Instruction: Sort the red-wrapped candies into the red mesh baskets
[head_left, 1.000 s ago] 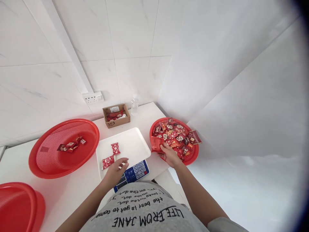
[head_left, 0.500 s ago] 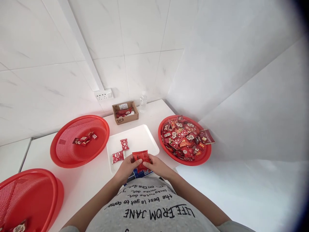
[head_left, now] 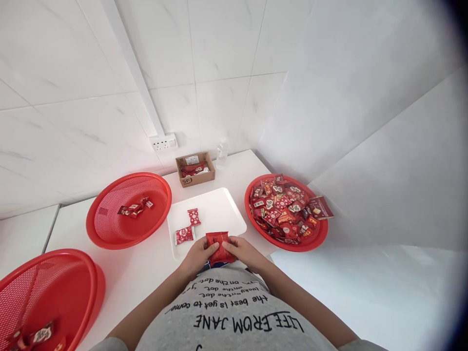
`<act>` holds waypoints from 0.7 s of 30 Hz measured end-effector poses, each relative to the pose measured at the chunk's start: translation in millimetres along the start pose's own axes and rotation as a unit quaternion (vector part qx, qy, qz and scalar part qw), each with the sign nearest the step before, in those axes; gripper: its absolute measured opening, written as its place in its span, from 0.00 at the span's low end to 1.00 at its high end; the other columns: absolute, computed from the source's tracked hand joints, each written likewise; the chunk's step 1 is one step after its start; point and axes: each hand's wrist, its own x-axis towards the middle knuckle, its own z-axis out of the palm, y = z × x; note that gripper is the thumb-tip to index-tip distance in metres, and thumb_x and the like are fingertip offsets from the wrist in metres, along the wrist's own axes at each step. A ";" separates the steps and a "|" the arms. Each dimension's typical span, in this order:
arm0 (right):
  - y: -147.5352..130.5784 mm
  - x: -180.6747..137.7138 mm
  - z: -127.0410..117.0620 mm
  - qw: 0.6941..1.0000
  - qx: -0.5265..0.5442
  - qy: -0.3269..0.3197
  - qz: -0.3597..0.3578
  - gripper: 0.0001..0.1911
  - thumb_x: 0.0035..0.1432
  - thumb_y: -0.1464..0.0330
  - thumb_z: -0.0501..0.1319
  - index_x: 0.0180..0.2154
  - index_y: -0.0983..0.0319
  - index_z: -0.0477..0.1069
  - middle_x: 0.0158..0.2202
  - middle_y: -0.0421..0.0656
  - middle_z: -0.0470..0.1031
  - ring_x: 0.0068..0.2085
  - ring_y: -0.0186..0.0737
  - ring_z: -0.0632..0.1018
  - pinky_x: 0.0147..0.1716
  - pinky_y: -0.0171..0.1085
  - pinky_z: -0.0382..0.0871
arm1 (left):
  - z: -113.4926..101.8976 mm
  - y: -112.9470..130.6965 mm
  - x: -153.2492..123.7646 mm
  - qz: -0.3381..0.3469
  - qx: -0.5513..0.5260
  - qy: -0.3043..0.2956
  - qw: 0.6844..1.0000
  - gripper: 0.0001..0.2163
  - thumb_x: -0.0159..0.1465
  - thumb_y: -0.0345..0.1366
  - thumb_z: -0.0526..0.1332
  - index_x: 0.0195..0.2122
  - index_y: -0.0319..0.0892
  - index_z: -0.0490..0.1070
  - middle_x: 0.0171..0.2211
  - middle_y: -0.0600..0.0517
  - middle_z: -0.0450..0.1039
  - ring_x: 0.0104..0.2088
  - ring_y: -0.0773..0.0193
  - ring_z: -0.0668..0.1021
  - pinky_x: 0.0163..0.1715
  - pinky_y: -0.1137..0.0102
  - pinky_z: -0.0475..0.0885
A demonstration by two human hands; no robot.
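Observation:
Between my two hands is a red snack packet (head_left: 217,240), held close to my body over the near edge of the white tray. My left hand (head_left: 199,254) grips its left side, thumb lying across the front. On the right side my right hand (head_left: 244,251) pinches it the same way. Two smaller packets lie on the white tray (head_left: 228,209): a red dotted packet (head_left: 194,216) and, nearer me, a red and white packet (head_left: 184,235). Something blue shows partly beneath the held packet.
A red basket (head_left: 321,240) heaped with packets stands at right, one packet (head_left: 321,207) overhanging its rim. Red baskets with a few packets stand at left (head_left: 109,239) and near left (head_left: 82,282). Behind the tray are a cardboard box (head_left: 197,179) and a clear bottle (head_left: 222,152).
The view has shifted slightly, so the baskets, tray and box appear further right. Both hands still hold the red packet, and less of the blue thing beneath it shows.

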 end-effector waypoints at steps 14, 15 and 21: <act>-4.8 22.0 -10.6 0.906 -0.354 0.145 -0.181 0.22 0.53 0.67 0.56 0.51 0.57 0.66 0.50 0.47 0.67 0.48 0.42 0.70 0.47 0.44 0.66 | -59.6 -11.2 7.0 0.149 0.515 0.231 0.812 0.18 0.59 0.39 0.54 0.50 0.41 0.65 0.54 0.42 0.63 0.56 0.50 0.63 0.53 0.54 0.59; -2.3 22.4 -9.9 0.893 -0.389 0.145 -0.176 0.22 0.53 0.68 0.56 0.51 0.57 0.66 0.52 0.47 0.66 0.51 0.43 0.68 0.50 0.45 0.64 | -63.2 -14.8 8.2 0.141 0.542 0.222 0.799 0.20 0.59 0.40 0.54 0.53 0.41 0.63 0.58 0.41 0.59 0.60 0.48 0.58 0.55 0.53 0.57; 8.3 22.2 -7.8 0.848 -0.498 0.125 -0.133 0.24 0.53 0.70 0.57 0.54 0.59 0.64 0.58 0.49 0.60 0.58 0.48 0.61 0.56 0.47 0.56 | -65.0 -31.1 27.9 0.079 0.641 0.153 0.748 0.26 0.61 0.46 0.53 0.60 0.47 0.56 0.63 0.44 0.50 0.63 0.45 0.48 0.57 0.47 0.46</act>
